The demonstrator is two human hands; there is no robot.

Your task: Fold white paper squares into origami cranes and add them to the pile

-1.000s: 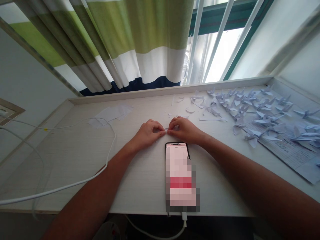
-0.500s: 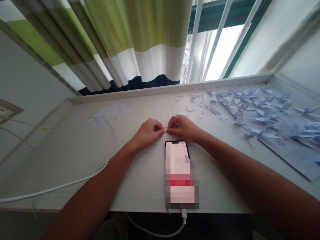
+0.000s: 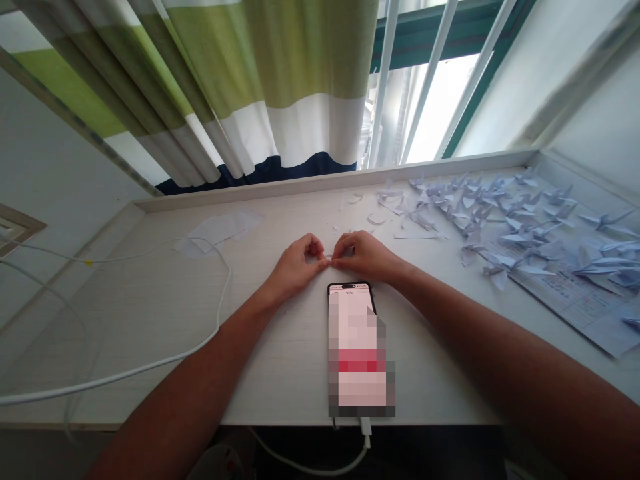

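Observation:
My left hand (image 3: 295,263) and my right hand (image 3: 363,255) meet at the middle of the white table (image 3: 150,313), fingertips pinched together on a very small piece of white paper (image 3: 329,259). Most of the paper is hidden by the fingers. Both hands rest low on the tabletop, just beyond the top end of a phone (image 3: 356,350) that lies screen up with its display lit.
Several folded paper cranes (image 3: 510,223) lie scattered at the right, some on a printed sheet (image 3: 575,297). Paper scraps (image 3: 380,213) lie behind the hands, flat white pieces (image 3: 220,230) at the back left. A white cable (image 3: 150,363) loops across the left. A striped curtain (image 3: 250,87) hangs behind.
Both hands stay pinched on the paper at the same spot; the fingers shift slightly. The view has drifted a little.

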